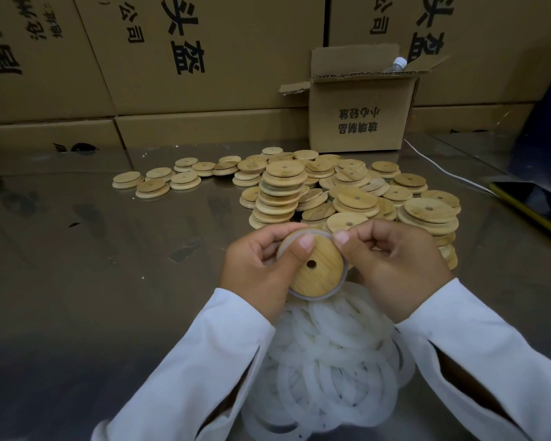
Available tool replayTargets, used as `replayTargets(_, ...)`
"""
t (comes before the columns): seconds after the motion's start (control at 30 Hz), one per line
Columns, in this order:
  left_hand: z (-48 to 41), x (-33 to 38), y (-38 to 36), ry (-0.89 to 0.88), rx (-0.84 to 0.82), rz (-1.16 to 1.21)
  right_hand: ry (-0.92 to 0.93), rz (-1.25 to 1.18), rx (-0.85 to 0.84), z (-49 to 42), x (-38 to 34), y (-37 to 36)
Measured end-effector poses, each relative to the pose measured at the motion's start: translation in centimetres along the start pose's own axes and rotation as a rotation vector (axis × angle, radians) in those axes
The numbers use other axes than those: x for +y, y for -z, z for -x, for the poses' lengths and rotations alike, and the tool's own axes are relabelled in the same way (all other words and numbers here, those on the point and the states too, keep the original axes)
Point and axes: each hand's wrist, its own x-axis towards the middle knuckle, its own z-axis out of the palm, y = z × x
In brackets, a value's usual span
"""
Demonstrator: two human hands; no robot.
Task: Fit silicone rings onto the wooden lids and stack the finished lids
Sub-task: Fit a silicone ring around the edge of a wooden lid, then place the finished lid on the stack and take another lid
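Rings (331,361) under hands (258,272) (395,268), lid (320,276) between

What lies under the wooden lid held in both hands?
Below the wooden lid, gripped by the left hand while the right hand pinches its silicone ring, lies a heap of silicone rings on the table. Lid and sleeves cover part of it.

An open cardboard box (360,122) with a bottle (398,63) stands at one o'clock; a phone (535,205) lies at three o'clock.
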Motion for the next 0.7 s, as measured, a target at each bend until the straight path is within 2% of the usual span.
replayTargets(0.13,-0.1,-0.2,0.1,0.044,0.013,0.044,0.006,-0.032,0.036,0.0,0.1,0.0)
replayTargets(0.23,-0.5,-0.2,0.4,0.060,0.100,0.049,-0.002,-0.028,0.074,-0.2,0.4,0.1)
replayTargets(0.37,-1.4,-0.1,1.9,0.049,0.362,-0.036,-0.003,0.106,0.126,-0.7,1.7,0.4)
replayTargets(0.47,-2.2,-0.2,4.5,-0.017,0.590,-0.192,0.082,0.339,0.158,-1.1,2.5,0.5)
replayTargets(0.53,-2.6,-0.4,6.8,-0.013,0.696,-0.284,0.118,0.404,0.192,-1.2,3.0,0.7)
replayTargets(0.7,-2.9,-1.0,10.6,0.258,0.894,-0.378,0.110,0.413,0.212,-1.5,3.8,0.9)
